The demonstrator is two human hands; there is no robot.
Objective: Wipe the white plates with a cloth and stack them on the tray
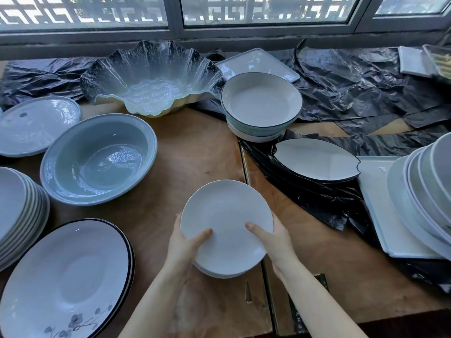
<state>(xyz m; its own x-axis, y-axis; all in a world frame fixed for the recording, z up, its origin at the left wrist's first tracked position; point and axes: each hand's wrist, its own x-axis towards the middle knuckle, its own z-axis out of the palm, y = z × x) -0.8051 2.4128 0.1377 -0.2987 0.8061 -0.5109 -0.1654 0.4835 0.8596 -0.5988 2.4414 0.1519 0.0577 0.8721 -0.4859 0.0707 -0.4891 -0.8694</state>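
Note:
A small stack of round white plates (225,215) is held above the wooden table, low in the middle of the view. My left hand (184,242) grips its left rim, thumb on top of the upper plate. My right hand (271,236) grips the right rim the same way, thumb lying across the plate's face. At the right edge a white tray (375,215) carries a leaning stack of white plates (424,189). No cloth is in view.
A large blue-grey bowl (97,157) and a wavy glass bowl (151,76) stand behind and left. Dark-rimmed plates (66,276) and a plate stack (17,211) fill the left. Stacked bowls (261,103), a leaf-shaped dish (314,158) and black plastic sheeting (366,76) lie right.

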